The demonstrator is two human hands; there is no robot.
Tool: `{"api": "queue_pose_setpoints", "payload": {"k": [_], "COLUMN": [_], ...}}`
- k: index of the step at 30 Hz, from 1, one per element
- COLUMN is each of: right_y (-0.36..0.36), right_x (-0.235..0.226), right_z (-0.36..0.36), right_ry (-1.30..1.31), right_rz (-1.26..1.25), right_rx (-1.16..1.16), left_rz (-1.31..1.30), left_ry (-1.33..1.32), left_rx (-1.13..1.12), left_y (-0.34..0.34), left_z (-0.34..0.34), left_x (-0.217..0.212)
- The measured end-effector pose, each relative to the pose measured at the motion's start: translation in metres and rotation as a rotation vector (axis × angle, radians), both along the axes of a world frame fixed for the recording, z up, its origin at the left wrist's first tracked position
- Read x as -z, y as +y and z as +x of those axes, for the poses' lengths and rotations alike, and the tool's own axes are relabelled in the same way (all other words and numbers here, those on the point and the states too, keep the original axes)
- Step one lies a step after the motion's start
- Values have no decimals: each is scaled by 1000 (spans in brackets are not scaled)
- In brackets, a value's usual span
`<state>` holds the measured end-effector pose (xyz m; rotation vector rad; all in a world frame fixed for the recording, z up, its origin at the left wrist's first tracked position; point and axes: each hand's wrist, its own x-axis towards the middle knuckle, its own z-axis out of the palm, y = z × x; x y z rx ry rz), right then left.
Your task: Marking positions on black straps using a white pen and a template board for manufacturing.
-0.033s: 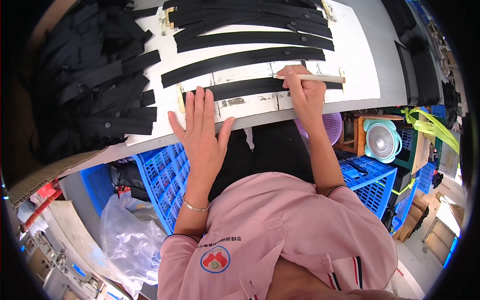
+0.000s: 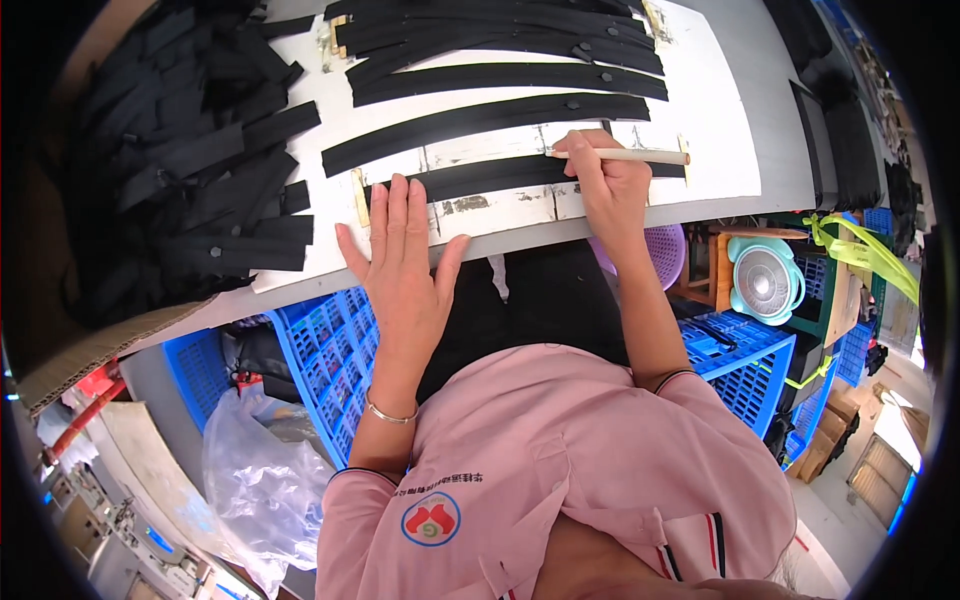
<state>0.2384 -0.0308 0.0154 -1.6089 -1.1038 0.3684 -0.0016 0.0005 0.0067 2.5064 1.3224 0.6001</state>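
Observation:
My left hand (image 2: 402, 262) lies flat, fingers spread, pressing the left end of a long black strip (image 2: 500, 176) on the white work board (image 2: 700, 120). My right hand (image 2: 605, 185) grips a pale wooden stick (image 2: 630, 155), held across the same strip near its right part. Several more black strips (image 2: 485, 118) lie in rows above it on the board.
A big heap of black strips (image 2: 190, 170) fills the left of the table. Blue plastic crates (image 2: 325, 360) stand under the table edge, with a clear plastic bag (image 2: 260, 480) at lower left. A purple basket (image 2: 665, 255) and a small pale fan (image 2: 765, 280) are on the right.
Nothing has visibly changed; both hands stay in place on the strip.

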Motion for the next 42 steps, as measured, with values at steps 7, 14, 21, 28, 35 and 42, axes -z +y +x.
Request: {"api": "queue_pose_setpoints", "payload": {"k": [7, 14, 21, 28, 35, 42], "right_y": [3, 4, 3, -1, -5, -31], "right_x": [5, 7, 6, 7, 6, -7], "right_z": [-2, -2, -1, 4, 10, 29], "right_ry": [-44, -73, -5, -21, -107, 218], "right_rz": [6, 8, 65, 73, -15, 103], "right_rx": [-18, -15, 5, -93, -104, -119], "left_rz": [-48, -32, -9, 5, 6, 20], "left_ry": [-69, -430, -439, -444, -440, -407], "left_rx": [-20, 139, 144, 124, 125, 97], "left_y": [-1, 11, 20, 20, 20, 19], "left_z": [2, 65, 94, 94, 96, 94], "left_x": [-7, -10, 1, 2, 1, -1]}}
